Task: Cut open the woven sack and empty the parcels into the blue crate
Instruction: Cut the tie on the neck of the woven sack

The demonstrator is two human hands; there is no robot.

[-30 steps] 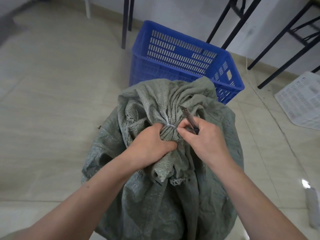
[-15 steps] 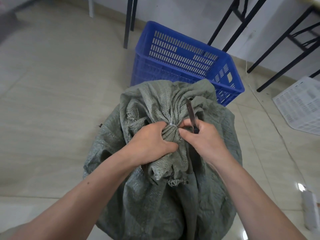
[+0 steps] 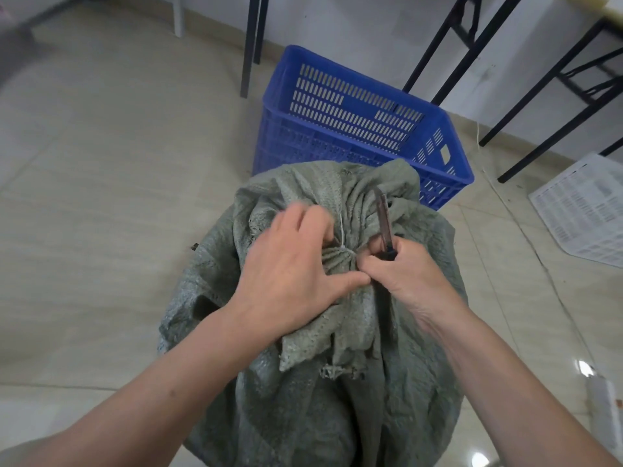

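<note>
A grey-green woven sack point(image 3: 397, 392) stands on the floor in front of me, its neck bunched and bound by a thin white tie point(image 3: 344, 246). My left hand point(image 3: 290, 274) lies over the neck with fingers spread and blurred, thumb against the bunched cloth. My right hand point(image 3: 408, 274) is closed round a dark utility knife point(image 3: 384, 224) whose blade end points up and away, just right of the tie. The blue slotted crate point(image 3: 364, 106) stands right behind the sack; what I see of its inside is bare. No parcels are visible.
Black metal table legs point(image 3: 251, 45) stand behind and to the right of the crate, by the white wall. A white slotted tray point(image 3: 586, 210) lies on the tiled floor at right. A white object point(image 3: 603, 399) sits at the lower right edge.
My left hand has let go of its tight grip on the sack's neck and opened its fingers. My right hand with the knife has stayed beside the tie, the knife now more upright.
</note>
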